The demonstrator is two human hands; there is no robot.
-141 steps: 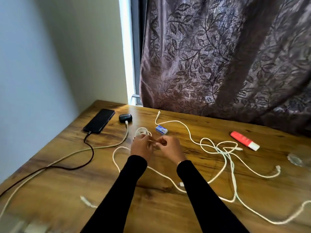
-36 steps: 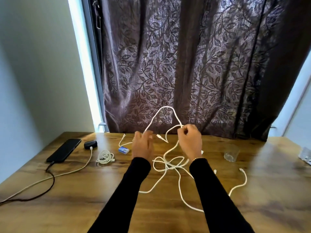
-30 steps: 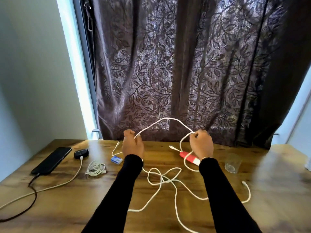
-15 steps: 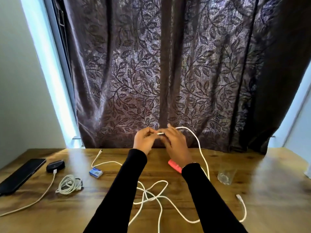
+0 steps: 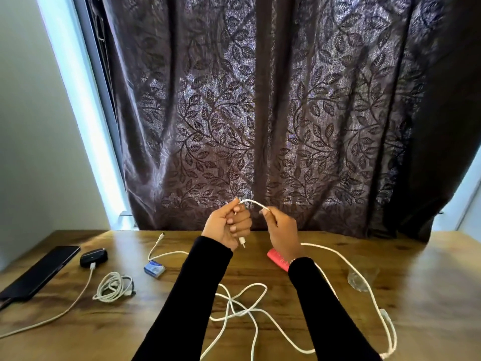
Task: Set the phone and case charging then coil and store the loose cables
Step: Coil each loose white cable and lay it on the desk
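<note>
Both hands are raised above the wooden table (image 5: 429, 295), holding one white cable (image 5: 253, 203) between them. My left hand (image 5: 227, 226) is closed on the cable near its plug, which hangs below the fist. My right hand (image 5: 282, 230) pinches the same cable a short span away, and the rest trails down to loose loops (image 5: 242, 308) on the table. A coiled white cable (image 5: 113, 286) lies at the left. The black phone (image 5: 39, 272) and the black earbud case (image 5: 93, 257) sit at the far left, each with a cable plugged in.
A small blue box (image 5: 154, 268) lies beside another loose white cable (image 5: 161, 252). A red object (image 5: 278, 259) shows behind my right wrist. A clear glass (image 5: 360, 278) stands at the right. A dark leaf-patterned curtain (image 5: 260, 113) hangs behind the table.
My hands, together half a second ago, have drawn slightly apart with a short arc of cable between them. The view has shifted a little to the left.
</note>
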